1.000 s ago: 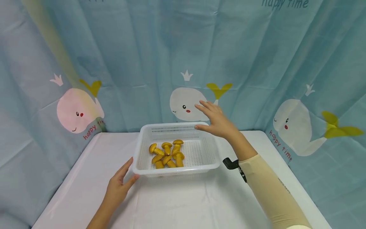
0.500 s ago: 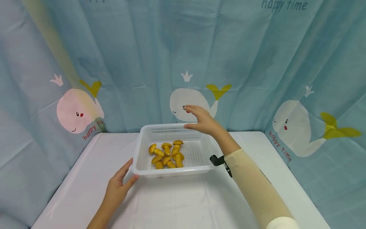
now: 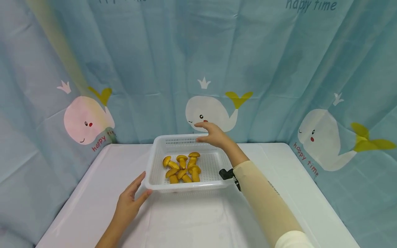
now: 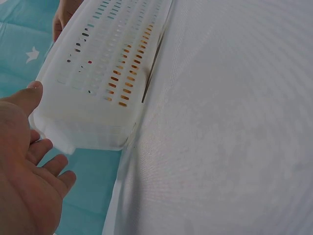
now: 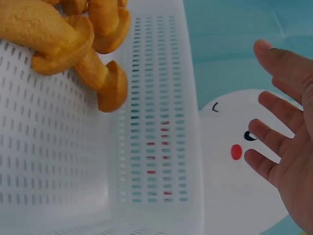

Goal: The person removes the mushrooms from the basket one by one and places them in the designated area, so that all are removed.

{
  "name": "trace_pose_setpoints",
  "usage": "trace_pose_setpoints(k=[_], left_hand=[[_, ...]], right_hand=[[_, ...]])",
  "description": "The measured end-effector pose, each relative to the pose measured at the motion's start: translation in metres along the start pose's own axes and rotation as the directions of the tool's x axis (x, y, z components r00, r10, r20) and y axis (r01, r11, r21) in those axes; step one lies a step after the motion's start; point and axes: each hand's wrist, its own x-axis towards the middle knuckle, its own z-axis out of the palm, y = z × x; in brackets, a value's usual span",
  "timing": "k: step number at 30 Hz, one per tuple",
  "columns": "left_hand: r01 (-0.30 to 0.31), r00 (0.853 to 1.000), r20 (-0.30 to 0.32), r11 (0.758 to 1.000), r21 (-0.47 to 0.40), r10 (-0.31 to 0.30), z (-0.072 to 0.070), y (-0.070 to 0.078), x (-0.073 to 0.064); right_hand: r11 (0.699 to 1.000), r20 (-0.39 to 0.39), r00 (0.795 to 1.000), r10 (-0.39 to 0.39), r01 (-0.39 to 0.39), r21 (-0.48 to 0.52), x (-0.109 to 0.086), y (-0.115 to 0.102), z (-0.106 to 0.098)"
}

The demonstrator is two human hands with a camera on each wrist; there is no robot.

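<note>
A white perforated plastic basket [image 3: 217,184] stands on the table with several yellow-brown mushrooms [image 3: 182,174] lying in its left half. At its near left corner is my left hand [image 3: 128,203], thumb at the rim and fingers spread along the side. In the left wrist view the thumb [image 4: 29,98] meets the basket's edge, and no finger curls round it. My right hand [image 3: 214,136] hovers over the far rim, thumb and fingers apart, holding nothing. Seen from the right wrist, a gap separates those fingers [image 5: 274,137] from the basket wall [image 5: 159,98].
The table [image 3: 186,220] has a white cover. Behind and beside it hangs a blue curtain [image 3: 139,69] with printed whales [image 3: 204,108], close to the table's back edge. A black wrist-camera mount [image 3: 227,174] sits on the right forearm, near the basket's right side.
My right hand has moved left and slightly down along the basket's far rim. The left hand, the basket and the mushrooms have stayed in place.
</note>
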Motion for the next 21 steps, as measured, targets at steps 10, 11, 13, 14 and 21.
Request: trace_pose_setpoints(k=[10,11,13,14,21], left_hand=[[0.0,1.0,-0.003,1.0,0.004,0.0,0.001,-0.001,0.002],[-0.003,1.0,-0.005,1.0,0.003,0.003,0.001,-0.002,0.002],[-0.004,1.0,-0.008,1.0,-0.002,0.004,0.001,-0.003,0.001],[-0.006,1.0,-0.008,1.0,-0.007,0.006,0.001,-0.003,0.001],[-0.001,1.0,-0.016,1.0,-0.012,0.001,0.002,-0.003,-0.001]], right_hand=[[0.986,0.047,0.991,0.128,-0.132,0.098,0.008,0.016,0.024],[0.985,0.059,0.989,0.134,-0.139,0.099,0.008,0.018,0.026],[0.984,0.087,0.986,0.142,-0.15,0.098,0.009,0.02,0.029],[0.983,0.099,0.985,0.144,-0.153,0.097,0.01,0.021,0.03],[0.978,0.189,0.97,0.155,-0.177,0.106,0.012,0.028,0.039]])
